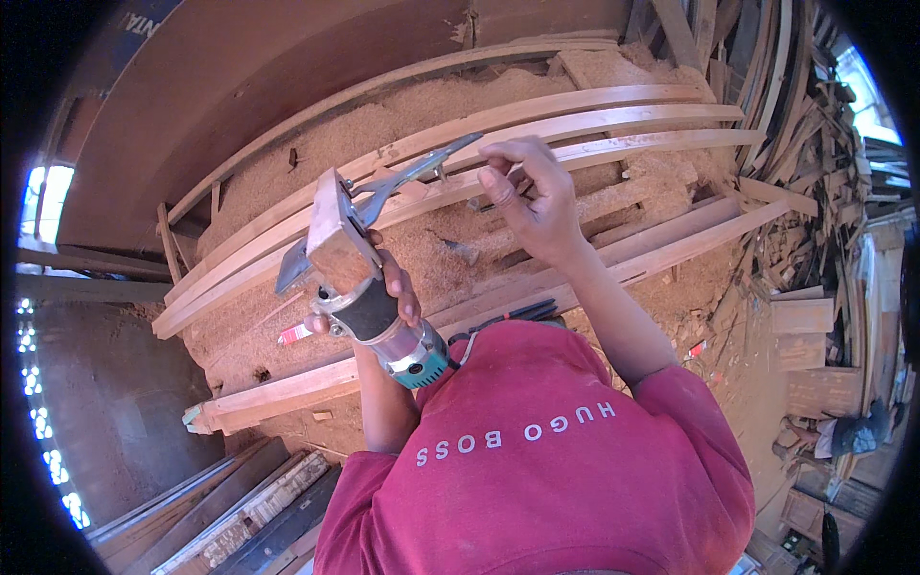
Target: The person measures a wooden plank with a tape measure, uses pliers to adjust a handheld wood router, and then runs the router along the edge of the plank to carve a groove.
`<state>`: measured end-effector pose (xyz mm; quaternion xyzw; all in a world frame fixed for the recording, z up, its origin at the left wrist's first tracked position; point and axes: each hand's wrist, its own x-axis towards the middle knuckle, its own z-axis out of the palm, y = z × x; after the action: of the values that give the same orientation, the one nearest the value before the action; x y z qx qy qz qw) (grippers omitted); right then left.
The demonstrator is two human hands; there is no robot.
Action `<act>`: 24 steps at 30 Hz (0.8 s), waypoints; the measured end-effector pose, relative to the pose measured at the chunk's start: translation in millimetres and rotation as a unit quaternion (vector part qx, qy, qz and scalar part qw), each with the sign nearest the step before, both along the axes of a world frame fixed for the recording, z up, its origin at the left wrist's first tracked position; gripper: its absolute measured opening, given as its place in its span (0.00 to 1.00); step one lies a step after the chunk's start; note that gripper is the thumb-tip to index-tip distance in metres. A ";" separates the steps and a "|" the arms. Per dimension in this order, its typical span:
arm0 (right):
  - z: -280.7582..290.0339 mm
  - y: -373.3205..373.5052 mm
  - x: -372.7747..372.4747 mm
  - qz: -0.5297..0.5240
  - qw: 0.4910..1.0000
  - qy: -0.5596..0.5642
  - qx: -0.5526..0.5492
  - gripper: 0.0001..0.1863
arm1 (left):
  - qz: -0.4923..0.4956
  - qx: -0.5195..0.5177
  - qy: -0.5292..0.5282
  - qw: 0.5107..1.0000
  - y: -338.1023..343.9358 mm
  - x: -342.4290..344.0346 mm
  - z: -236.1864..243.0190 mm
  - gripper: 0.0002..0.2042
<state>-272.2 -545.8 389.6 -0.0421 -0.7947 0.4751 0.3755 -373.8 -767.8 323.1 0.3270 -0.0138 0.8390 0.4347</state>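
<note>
My left hand [401, 287] is closed around a trim router [383, 331] with a dark band, silver body and teal cap, held tilted. Its wooden base block [331, 244] points away from me, with steel plates and a long metal arm [402, 177] attached, reaching up and right. My right hand [527, 196] is raised beside the far end of that arm, fingers loosely curled and apart, with no object visible in them. Long pale timber strips [671, 134] lie behind both hands.
Sawdust [225, 355] covers the work area under the strips. Offcuts and planks [805, 192] are heaped at right, and more boards [220, 508] lie at lower left. A dark board [172, 115] stands behind. At far right is another person [853, 436].
</note>
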 end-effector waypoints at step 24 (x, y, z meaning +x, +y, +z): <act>71.6 44.0 -16.6 0.323 0.914 -0.229 0.091 0.24 | -0.045 -0.002 -0.037 0.998 16.4 27.0 5.4 0.55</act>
<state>-288.8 -501.8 461.2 0.1439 -0.8690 0.4732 0.0116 -346.8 -751.4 328.5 0.2941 -0.0425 0.8301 0.4719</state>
